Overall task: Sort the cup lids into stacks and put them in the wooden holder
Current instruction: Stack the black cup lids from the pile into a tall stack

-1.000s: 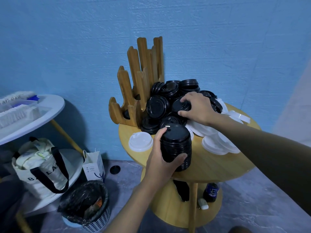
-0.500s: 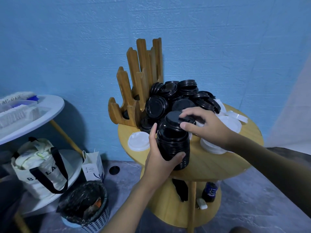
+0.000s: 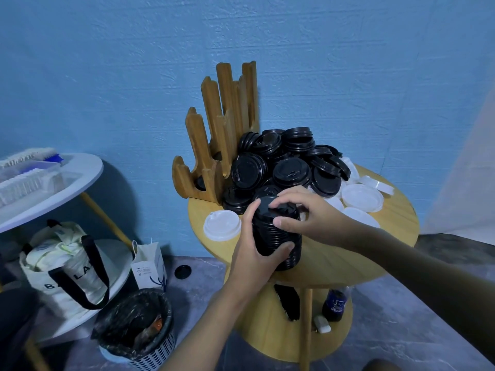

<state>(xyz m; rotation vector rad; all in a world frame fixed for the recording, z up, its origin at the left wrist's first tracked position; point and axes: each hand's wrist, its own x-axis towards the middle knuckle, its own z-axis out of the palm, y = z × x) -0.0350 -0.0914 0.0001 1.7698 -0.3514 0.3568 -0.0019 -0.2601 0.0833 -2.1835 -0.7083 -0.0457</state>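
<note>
L hand [image 3: 257, 253] wrapped round black lid stack [image 3: 278, 231], axis upright; R hand [image 3: 308, 218] fingertips pinching its top lid; wooden holder [image 3: 214, 145] up-left, nearer L.

Blue wall [image 3: 107, 76], seemingly grey stone floor [image 3: 401, 330]

The scene is being lit dimly and evenly, with a cool blue cast being thrown over the wall [image 3: 321, 49]. A soft shadow is being cast on that wall to the right of the white side bench [image 3: 80, 170], and dull highlights are being caught on the black lids [image 3: 292, 171]. Straight lines are being bowed toward the edges by the wide lens, and the corners are being rendered darker and softer.
</note>
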